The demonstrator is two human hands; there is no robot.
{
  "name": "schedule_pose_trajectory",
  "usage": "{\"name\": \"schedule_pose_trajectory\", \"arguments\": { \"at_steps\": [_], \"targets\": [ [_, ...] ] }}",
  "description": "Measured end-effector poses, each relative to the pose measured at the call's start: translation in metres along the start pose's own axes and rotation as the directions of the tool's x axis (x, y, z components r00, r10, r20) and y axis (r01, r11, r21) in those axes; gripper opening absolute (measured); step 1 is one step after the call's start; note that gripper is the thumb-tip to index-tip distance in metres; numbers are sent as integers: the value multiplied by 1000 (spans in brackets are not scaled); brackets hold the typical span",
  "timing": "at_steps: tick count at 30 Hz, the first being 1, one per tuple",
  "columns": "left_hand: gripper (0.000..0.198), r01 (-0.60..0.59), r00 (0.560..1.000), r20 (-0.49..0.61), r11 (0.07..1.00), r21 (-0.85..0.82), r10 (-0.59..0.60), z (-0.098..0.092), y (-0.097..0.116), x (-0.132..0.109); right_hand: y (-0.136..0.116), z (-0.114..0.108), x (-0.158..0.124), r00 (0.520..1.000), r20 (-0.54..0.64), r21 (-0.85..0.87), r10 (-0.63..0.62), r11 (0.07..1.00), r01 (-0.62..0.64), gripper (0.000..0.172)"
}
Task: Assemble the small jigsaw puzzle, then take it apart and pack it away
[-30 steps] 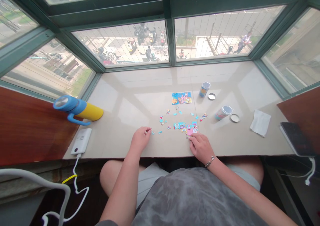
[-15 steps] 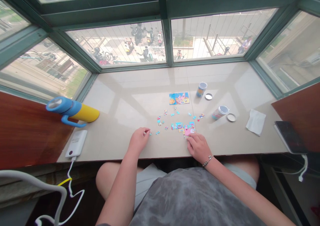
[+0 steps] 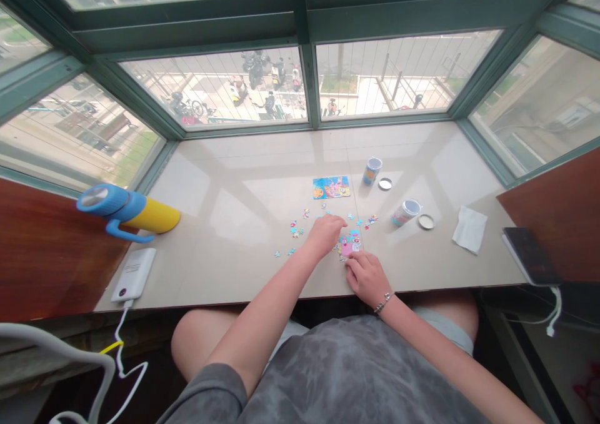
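Observation:
A partly joined jigsaw puzzle [image 3: 350, 244], pink and blue with cartoon figures, lies flat on the pale tabletop. Its left part is covered by my left hand [image 3: 325, 233], which reaches over it with fingers drawn together; whatever they pinch is hidden. At the puzzle's lower edge my right hand [image 3: 368, 276] rests, its bent fingertips closed on the pieces there. Loose jigsaw pieces [image 3: 294, 231] are scattered left of and above the puzzle, with more pieces [image 3: 370, 221] to the upper right. Farther back lies a rectangular cartoon picture [image 3: 331, 187].
Two small cans [image 3: 372, 172] [image 3: 405, 212] stand at the right, with round lids [image 3: 385, 184] [image 3: 426, 222] beside them. Beyond are a tissue [image 3: 470, 229] and a dark phone-like device [image 3: 532, 255]. At left are a yellow-blue bottle [image 3: 157, 216] and a white power bank [image 3: 134, 275].
My left hand has moved right and forward, from the loose pieces on the left to over the puzzle. My right hand stays at the puzzle's lower edge. The view has shifted slightly.

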State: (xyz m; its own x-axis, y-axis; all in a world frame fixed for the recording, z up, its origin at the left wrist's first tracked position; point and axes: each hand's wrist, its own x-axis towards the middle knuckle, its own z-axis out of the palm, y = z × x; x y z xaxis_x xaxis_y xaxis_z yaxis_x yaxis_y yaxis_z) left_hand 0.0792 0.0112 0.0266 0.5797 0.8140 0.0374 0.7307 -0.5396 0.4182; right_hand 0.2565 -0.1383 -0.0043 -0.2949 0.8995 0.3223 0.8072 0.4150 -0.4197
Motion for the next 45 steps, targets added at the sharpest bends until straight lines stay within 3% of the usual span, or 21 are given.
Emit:
{"name": "schedule_pose_trajectory", "arguments": {
  "at_steps": [3,6,15,19,23,29,33,37,40,45],
  "targets": [
    [38,-95,994,65,990,104,89,11,13,31,0,-1,0,1000,7,-8,13,1000,-12,19],
    [42,-129,987,117,975,183,109,15,16,42,1,-1,0,999,31,-14,14,1000,-14,19],
    [20,167,979,71,951,259,-191,11,-3,37,2,-1,-1,999,30,-7,13,1000,-12,18],
    [27,249,963,55,951,184,-263,-1,-18,41,1,-1,-1,999,27,-10,19,1000,-19,18],
    [25,248,966,51,965,90,-253,-8,-27,42,1,-2,-1,999,33,-14,22,1000,-21,17],
    [20,250,962,94,966,57,-255,2,-21,44,0,-4,0,1000,21,-30,22,999,-21,18],
    [17,299,949,126,952,-67,-289,2,-21,45,0,-4,0,1000,19,-34,16,999,-16,18],
    [17,366,927,181,898,-244,-329,-11,-32,39,0,-4,0,999,38,-27,24,999,-22,18],
    [21,312,950,140,892,-327,-281,-27,-44,27,1,-3,-1,999,42,-24,22,999,-21,18],
    [14,263,960,176,917,-301,-218,-48,-60,2,1,-2,-1,999,32,-18,23,1000,-22,17]
  ]
}}
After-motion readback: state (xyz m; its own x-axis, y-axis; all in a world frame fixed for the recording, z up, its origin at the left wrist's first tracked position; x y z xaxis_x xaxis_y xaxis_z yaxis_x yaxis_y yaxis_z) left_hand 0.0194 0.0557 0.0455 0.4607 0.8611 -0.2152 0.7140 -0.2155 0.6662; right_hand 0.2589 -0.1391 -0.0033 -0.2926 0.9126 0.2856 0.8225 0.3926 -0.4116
